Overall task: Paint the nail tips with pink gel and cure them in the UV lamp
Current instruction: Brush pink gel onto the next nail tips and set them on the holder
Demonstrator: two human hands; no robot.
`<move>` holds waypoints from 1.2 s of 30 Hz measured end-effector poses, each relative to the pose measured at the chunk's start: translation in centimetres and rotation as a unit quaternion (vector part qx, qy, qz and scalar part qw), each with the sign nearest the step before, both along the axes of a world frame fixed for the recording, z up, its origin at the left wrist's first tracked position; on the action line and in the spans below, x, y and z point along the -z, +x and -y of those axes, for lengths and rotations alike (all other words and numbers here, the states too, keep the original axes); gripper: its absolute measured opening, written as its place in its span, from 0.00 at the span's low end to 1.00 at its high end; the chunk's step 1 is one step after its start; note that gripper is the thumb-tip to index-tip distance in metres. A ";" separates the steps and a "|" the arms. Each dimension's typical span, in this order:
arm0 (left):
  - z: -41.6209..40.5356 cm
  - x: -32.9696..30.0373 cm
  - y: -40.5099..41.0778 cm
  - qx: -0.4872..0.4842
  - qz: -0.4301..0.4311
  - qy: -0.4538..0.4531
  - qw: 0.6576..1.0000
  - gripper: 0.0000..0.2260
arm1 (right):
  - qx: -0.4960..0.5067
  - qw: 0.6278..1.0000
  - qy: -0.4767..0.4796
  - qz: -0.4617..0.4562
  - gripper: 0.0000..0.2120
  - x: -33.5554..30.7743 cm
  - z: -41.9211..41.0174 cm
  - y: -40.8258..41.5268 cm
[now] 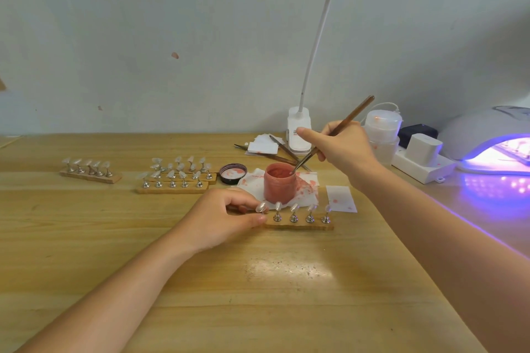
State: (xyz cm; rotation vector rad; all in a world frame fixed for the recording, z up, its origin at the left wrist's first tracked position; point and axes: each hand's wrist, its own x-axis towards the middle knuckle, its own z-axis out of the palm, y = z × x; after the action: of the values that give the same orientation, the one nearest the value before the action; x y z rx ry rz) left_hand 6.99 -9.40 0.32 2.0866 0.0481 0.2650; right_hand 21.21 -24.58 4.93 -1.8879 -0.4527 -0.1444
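Early days I'd say: right hand (pixel 342 144) fingers pinch the brush (pixel 332 135), tip in the pink gel jar (pixel 279 183). Left hand (pixel 226 216) fingers grip the rack (pixel 301 223); its nail tips (pixel 294 207) look unpainted. UV lamp (pixel 493 137) glows far right.

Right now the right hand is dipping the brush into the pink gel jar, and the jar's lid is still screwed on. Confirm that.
Not quite. The head view shows the right hand dipping the brush into the pink gel jar, but the jar is open: its lid lies on the table just left of it.
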 end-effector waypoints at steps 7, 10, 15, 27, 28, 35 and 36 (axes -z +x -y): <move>-0.1 0.1 -0.1 -0.007 0.003 -0.010 1.000 0.04 | 0.016 1.000 0.011 -0.015 0.21 -0.1 0.7 0.2; -0.1 0.1 -0.1 -0.012 0.003 -0.011 1.000 0.04 | 0.030 0.999 0.009 -0.010 0.21 -0.2 0.9 0.3; -0.1 0.2 -0.1 -0.016 0.008 -0.005 1.000 0.04 | 0.032 0.998 0.044 -0.025 0.20 -0.3 0.7 0.2; -0.1 0.3 0.0 -0.018 0.026 -0.002 0.999 0.05 | 0.034 0.997 0.054 -0.046 0.21 0.6 1.0 -0.2; -0.1 0.3 0.0 -0.019 0.027 -0.001 0.999 0.05 | 0.036 0.997 0.054 -0.043 0.20 0.4 1.1 -0.1; -0.1 0.6 0.0 -0.026 0.043 0.012 0.999 0.03 | 0.015 0.992 0.123 -0.007 0.19 -0.2 2.0 -1.7; -0.1 0.6 0.0 -0.028 0.045 0.016 0.998 0.02 | 0.001 0.990 0.139 0.001 0.18 -0.2 2.1 -2.3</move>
State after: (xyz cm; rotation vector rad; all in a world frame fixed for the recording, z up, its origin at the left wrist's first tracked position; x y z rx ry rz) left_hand 6.97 -9.35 -0.26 2.1038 0.0488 0.3962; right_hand 18.92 -26.68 5.11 -1.6152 -0.4097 -0.2013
